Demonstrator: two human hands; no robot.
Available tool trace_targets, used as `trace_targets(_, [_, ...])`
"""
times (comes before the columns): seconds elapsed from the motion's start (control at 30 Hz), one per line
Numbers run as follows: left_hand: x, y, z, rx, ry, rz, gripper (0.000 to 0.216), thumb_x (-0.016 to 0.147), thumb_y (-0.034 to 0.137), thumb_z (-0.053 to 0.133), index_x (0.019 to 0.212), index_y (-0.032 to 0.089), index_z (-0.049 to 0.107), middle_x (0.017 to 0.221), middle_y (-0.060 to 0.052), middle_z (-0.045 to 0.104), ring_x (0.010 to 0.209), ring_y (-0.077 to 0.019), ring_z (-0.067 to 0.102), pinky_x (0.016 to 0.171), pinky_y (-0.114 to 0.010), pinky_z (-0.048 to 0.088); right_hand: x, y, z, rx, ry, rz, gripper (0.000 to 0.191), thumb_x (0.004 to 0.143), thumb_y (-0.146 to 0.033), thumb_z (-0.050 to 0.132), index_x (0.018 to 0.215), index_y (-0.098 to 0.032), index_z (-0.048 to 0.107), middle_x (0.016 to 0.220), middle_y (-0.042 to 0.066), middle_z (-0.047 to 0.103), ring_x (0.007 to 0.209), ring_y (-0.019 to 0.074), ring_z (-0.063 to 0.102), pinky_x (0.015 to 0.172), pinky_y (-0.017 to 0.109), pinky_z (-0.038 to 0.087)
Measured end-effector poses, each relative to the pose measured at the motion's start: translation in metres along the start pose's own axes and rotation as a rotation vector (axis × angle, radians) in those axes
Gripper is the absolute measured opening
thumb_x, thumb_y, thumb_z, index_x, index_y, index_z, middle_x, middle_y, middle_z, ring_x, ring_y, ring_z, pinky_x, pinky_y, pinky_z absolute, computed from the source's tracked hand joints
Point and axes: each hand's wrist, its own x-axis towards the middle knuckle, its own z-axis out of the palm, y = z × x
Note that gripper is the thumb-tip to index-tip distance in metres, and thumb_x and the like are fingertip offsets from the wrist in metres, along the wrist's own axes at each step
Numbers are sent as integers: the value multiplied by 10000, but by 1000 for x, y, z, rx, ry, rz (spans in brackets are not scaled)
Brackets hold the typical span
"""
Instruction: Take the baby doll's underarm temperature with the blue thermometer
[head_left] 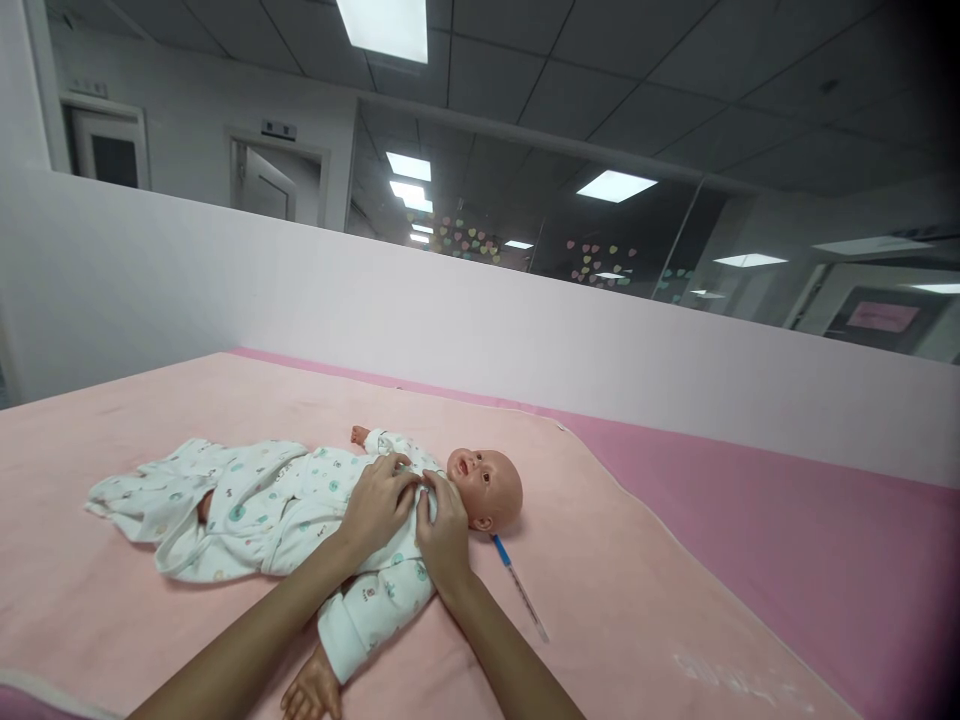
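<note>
A baby doll [486, 482] lies on its back on a pink blanket [637, 600], head to the right. It wears a white romper [277, 500] with small coloured prints. My left hand [379, 500] rests on the doll's chest with fingers curled, pinching the romper fabric near the collar. My right hand [444, 530] is beside it, closer to the doll's neck, fingers also closed on the fabric edge. Both hands meet at the garment's top opening. The doll's near arm, in a white sleeve, points toward me with its bare hand [311, 690] showing.
A thin thermometer with a blue end [519, 588] lies on the blanket just right of the doll's head. A darker pink surface [825, 560] extends to the right. A white partition wall [450, 320] stands behind, with glass office walls above.
</note>
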Motion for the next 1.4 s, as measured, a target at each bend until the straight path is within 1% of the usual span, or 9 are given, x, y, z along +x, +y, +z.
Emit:
trace_targets(0.17, [-1,0,-3,49,11,27,226,828,197,432,929,227,632,1007,-52,565,927,-210,510,808,-373,402,2,2,1,-17,-40,20,281,821,-144,381,1045,-158,550,882,87,618,836,187,576,738,321,484])
trace_targets(0.33, [0,-9,-21,121,94,132,245,853,229,399,988,197,600,954,-68,599,910,-216,521,837,-394,377,3,1,-1,10,-4,-1,268,835,-140,363,1009,-160,566,852,79,614,815,177,568,748,320,478])
trace_targets(0.47, [-6,-25,-37,85,-83,335,255,851,250,421,1053,226,576,920,-45,624,867,-197,535,834,-373,378,4,-5,-6,-10,-48,-16,275,846,-143,345,994,-177,575,868,71,607,844,181,548,769,333,462])
trace_targets(0.6, [-11,-36,-44,-23,-144,225,248,838,293,462,1059,237,562,981,-35,622,920,-194,532,804,-325,399,6,-10,-8,-19,-128,3,264,828,-183,423,1057,-189,554,1056,82,574,1010,204,500,882,368,412])
trace_targets(0.67, [-12,-36,-45,-61,-140,159,213,818,275,478,1007,232,568,969,-26,621,924,-192,531,805,-316,401,7,-11,-8,4,-143,34,221,818,-199,453,1007,-196,568,1091,81,556,1051,209,480,907,371,393])
trace_targets(0.77, [-10,-34,-46,-83,-132,114,177,774,213,482,933,223,560,916,-15,621,884,-190,536,783,-313,404,8,-10,-6,80,-129,97,99,807,-197,468,815,-200,566,979,66,582,986,195,508,869,342,408])
trace_targets(0.83, [-9,-32,-46,-80,-128,111,179,754,188,473,911,222,552,905,-12,618,872,-190,536,776,-315,404,8,-9,-5,117,-107,124,86,799,-189,468,743,-201,532,895,55,590,923,185,525,829,321,420])
trace_targets(1.07, [-9,-33,-43,-53,-123,132,148,753,215,466,865,217,563,1006,-35,591,959,-205,516,836,-340,392,7,-10,-3,90,-57,119,80,783,-176,471,708,-203,478,770,23,561,784,164,520,726,284,420])
trace_targets(1.4, [-5,-40,-39,-266,-195,-28,97,739,208,498,783,210,585,1114,-33,544,1051,-214,486,919,-365,385,5,-9,-1,42,-54,97,98,808,-178,460,715,-203,478,734,10,541,740,158,505,688,273,409])
